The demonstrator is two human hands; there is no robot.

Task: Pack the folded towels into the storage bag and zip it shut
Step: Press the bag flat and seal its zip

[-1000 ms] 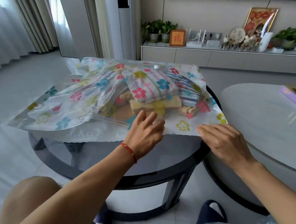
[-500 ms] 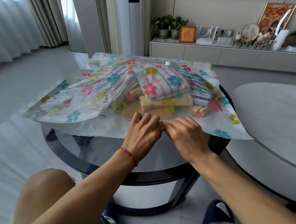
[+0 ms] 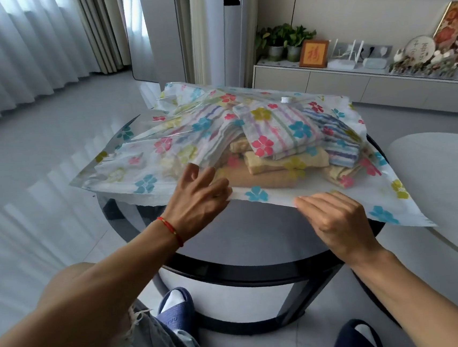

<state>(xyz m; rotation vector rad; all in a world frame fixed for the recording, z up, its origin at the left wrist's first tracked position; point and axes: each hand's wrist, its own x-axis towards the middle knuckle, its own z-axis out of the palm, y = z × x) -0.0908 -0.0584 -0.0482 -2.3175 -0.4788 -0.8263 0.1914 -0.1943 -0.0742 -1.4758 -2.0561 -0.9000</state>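
Storage bag (image 3: 148, 164) mouth edge is pinched under both hands right now: left hand (image 3: 197, 201) presses it flat with fingers closed on the seal strip, right hand (image 3: 335, 219) grips the same edge just at 3 o'clock of it. Seal runs 9-to-3, so I'd guess the slide goes sideways. Folded towels (image 3: 276, 152) sit inside at 12 o'clock of the hands. Everything rests on a round glass table (image 3: 255, 226); tiled living room, TV cabinet (image 3: 353, 83) behind.
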